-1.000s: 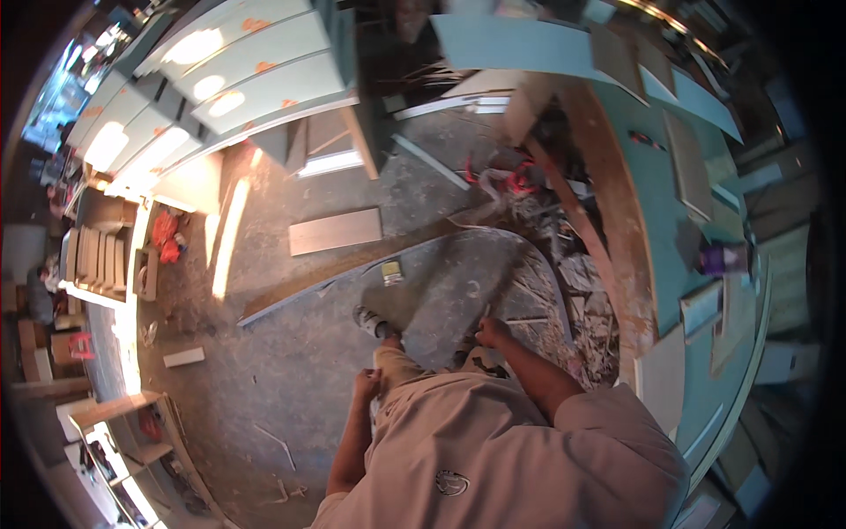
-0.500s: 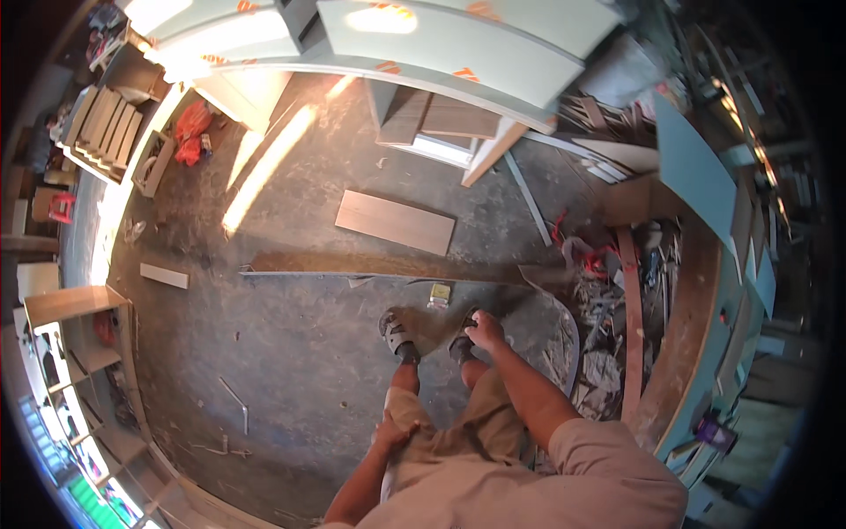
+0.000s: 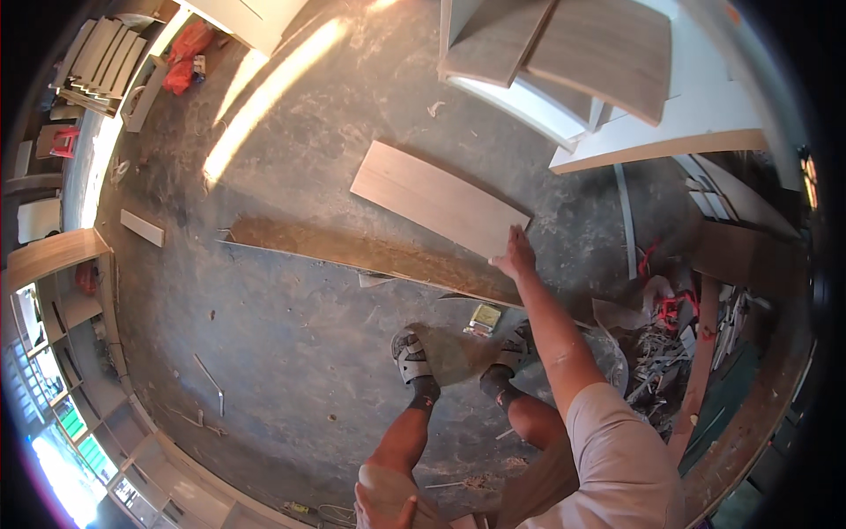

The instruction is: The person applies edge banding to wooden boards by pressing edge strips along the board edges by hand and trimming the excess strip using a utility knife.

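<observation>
2 bare hands show in the head view, well apart from each other. The right hand (image 3: 515, 256) stretches forward on a straight arm, its grip apart with fingers spread, touching the near right corner of a pale rectangular board (image 3: 438, 197) that lies flat on the dusty concrete floor (image 3: 291, 353). Whether the fingers press on the board or only brush its edge cannot be told. Just beside the board, nearer the person, a long dark brown plank (image 3: 370, 254) lies across the floor, its right end passing under the outstretched forearm. The left hand (image 3: 383, 504) sits low at the bottom edge against the left knee, fingers loosely curled, clamped on nothing that can be seen. 2 feet in grey sandals (image 3: 410, 354) stand behind the plank, with a small yellow-green packet (image 3: 483, 318) between them and the plank. More pale boards (image 3: 599, 48) lean on a white cabinet frame at the top, and red-handled tools (image 3: 674, 309) lie among scraps to the right
</observation>
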{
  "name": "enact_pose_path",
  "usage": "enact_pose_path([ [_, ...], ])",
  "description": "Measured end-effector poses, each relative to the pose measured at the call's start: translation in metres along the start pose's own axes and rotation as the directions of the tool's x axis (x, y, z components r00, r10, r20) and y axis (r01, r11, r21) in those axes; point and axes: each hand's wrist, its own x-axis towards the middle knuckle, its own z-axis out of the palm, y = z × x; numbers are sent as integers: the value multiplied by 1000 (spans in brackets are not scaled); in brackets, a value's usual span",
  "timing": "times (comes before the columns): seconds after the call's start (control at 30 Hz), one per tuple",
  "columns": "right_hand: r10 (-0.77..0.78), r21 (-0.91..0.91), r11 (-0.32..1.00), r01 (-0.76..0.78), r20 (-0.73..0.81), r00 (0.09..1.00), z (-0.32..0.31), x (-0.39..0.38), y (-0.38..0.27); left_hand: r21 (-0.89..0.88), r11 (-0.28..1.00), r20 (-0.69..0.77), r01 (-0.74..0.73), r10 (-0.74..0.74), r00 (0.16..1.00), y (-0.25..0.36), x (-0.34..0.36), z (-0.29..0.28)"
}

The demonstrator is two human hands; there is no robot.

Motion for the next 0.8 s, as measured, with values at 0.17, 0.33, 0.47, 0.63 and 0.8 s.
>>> enact_pose_path([
  [0.17,-33,-178,983,31,-5,999,36,62,-23,-42,998,-39,42,-44,998,2,21,-2],
  [0.33,-35,-327,945,29,-12,999,39,78,-5,-69,997,-29,40,-42,999,1,30,6],
  [0.47,-38,-315,948,31,-16,999,27,72,-34,-69,996,-65,50,-54,996,-11,25,3],
  [0.63,-153,8,987,159,-211,965,-10,40,-4,-104,993,-59,-48,42,997,-25,16,7],
  [0.8,-303,241,882,405,-369,879,-51,-108,-9,-122,960,53,-251,259,965,-49,28,9],
])
